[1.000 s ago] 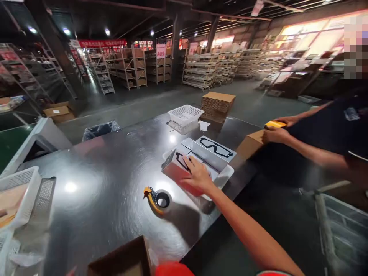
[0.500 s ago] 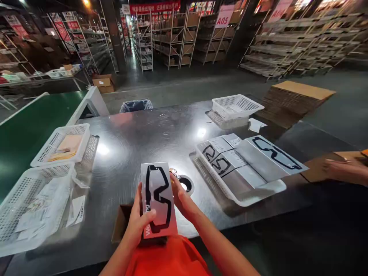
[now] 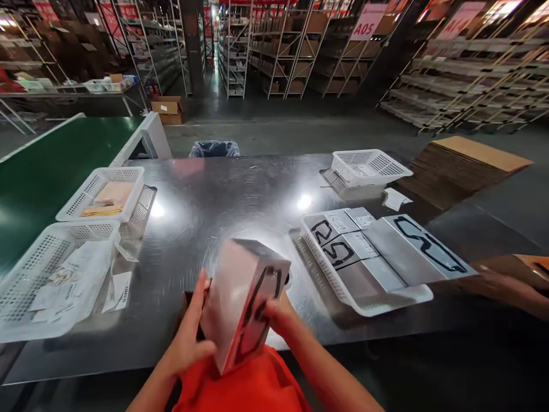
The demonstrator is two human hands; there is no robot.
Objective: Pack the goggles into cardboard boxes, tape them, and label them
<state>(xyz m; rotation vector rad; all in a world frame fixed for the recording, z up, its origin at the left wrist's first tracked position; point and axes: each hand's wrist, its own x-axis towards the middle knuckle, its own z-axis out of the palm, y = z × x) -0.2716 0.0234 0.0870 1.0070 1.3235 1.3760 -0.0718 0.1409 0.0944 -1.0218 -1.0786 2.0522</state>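
A light grey cardboard box (image 3: 234, 297) with a thick black outline printed on one face is tilted in front of my red top, its edges slightly blurred. My right hand (image 3: 281, 315) grips its right side, thumb over the printed face. Along the box's left side is my left hand (image 3: 186, 343), with fingers at the edge and thumb against the lower corner. Behind my left hand, a brown carton (image 3: 187, 300) is mostly hidden. Similar printed boxes (image 3: 355, 240) lie in a white plastic basket (image 3: 326, 280) to the right, one resting across its rim.
On the left stand two white baskets (image 3: 64, 214) (image 3: 107, 229) with papers and envelopes, beside a green conveyor (image 3: 86, 140). Another basket (image 3: 371, 166) sits at the back right, near stacked cardboard (image 3: 480, 154). A co-worker's hand (image 3: 510, 292) is at the right edge.
The box has turned from showing its printed face toward me to showing a plain side, with the print angled right. My right hand's thumb has come onto the printed face. The view has shifted left.
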